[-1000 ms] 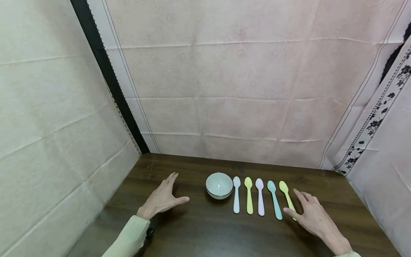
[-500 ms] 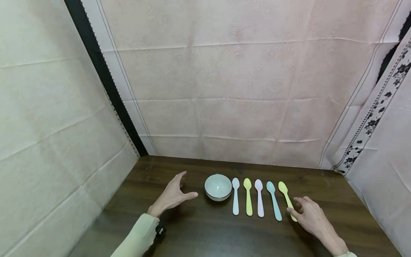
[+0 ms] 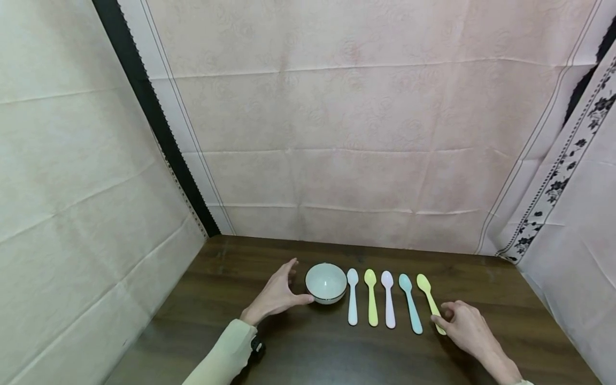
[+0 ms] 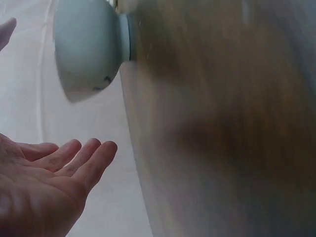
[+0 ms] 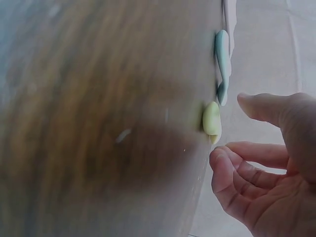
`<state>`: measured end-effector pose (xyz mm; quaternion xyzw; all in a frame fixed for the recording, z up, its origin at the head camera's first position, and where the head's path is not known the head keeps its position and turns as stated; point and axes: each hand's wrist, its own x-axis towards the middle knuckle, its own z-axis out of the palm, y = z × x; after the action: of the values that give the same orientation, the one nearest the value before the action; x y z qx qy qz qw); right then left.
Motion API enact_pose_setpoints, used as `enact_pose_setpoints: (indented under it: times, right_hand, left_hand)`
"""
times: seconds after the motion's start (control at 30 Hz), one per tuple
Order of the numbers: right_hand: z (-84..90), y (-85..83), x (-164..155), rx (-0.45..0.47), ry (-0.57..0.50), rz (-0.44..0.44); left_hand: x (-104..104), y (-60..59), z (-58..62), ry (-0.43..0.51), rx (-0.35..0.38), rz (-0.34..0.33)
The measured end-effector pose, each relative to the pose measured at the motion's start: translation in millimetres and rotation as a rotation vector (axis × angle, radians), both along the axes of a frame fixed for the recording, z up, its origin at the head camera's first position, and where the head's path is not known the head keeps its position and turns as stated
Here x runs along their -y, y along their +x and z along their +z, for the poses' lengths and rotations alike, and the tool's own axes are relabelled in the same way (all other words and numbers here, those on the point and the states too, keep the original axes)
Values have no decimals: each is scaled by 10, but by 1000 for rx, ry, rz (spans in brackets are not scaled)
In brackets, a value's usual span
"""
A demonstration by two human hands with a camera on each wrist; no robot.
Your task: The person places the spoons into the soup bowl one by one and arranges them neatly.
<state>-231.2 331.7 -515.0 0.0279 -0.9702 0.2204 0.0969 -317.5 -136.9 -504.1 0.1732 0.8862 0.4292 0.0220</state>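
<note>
A small white bowl (image 3: pixel 326 282) stands on the dark wooden table (image 3: pixel 308 355). To its right lie a white spoon (image 3: pixel 353 303), a yellow-green spoon (image 3: pixel 371 303), a pale pink spoon (image 3: pixel 387 303), a teal spoon (image 3: pixel 410 306) and a yellow spoon (image 3: pixel 429 297), side by side. My left hand (image 3: pixel 284 291) is open beside the bowl's left side, thumb close to its foot. In the left wrist view the bowl (image 4: pixel 89 49) sits just beyond my spread fingers (image 4: pixel 74 160). My right hand (image 3: pixel 463 323) hovers at the yellow spoon's handle end (image 5: pixel 212 121), thumb and curled fingers (image 5: pixel 232 180) apart, gripping nothing.
Pale cloth walls (image 3: pixel 337 133) close in the table at the back and on both sides. Bare wood lies in front of the bowl and spoons and at the far left.
My left hand has slid right across the table up to the bowl. My right hand has drawn back to the yellow spoon's handle end, its fingers curling. The bowl and spoons have not moved.
</note>
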Motion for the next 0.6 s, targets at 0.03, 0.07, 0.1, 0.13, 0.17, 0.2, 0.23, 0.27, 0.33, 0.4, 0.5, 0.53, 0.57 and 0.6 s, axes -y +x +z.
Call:
enact_pose_setpoints:
  times: [0.03, 0.07, 0.1, 0.13, 0.17, 0.2, 0.23, 0.27, 0.33, 0.4, 0.5, 0.53, 0.57, 0.6]
  right_hand:
    - [0, -7, -4, 10, -1, 1]
    - [-1, -14, -8, 20, 0, 3]
    - [0, -21, -12, 30, 0, 4]
    - [-3, -24, -15, 39, 0, 5]
    - [-7, -29, -21, 49, 2, 9]
    - [-8, -35, -24, 56, 2, 9]
    - [-15, -36, -23, 62, 2, 9]
    - [-22, -38, -22, 69, 0, 10]
    - [-34, -40, -25, 77, -2, 10]
    - [-39, -46, -25, 80, -6, 9]
    - [-42, -56, -21, 83, -13, 8]
    - [-43, -59, -20, 83, -14, 8]
    - [-41, -63, -15, 83, -17, 6]
    - [-42, -66, -13, 82, -18, 6]
  left_hand:
    - [-31, -8, -15, -13, -7, -6]
    - [-63, -15, -28, -25, -12, -12]
    - [-94, -22, -39, -33, -16, -18]
    - [-124, -23, -50, -41, -18, -22]
    - [-152, -26, -59, -47, -19, -25]
    - [-179, -30, -67, -52, -20, -28]
    - [-202, -27, -75, -54, -14, -31]
    - [-225, -25, -82, -52, -10, -35]
    - [-265, -25, -91, -49, -9, -41]
    - [-302, -33, -87, -45, -13, -49]
    - [-345, -53, -80, -48, -21, -56]
    - [-357, -61, -79, -53, -22, -56]
    - [-368, -71, -77, -58, -21, -58]
    - [-379, -79, -79, -66, -19, -59]
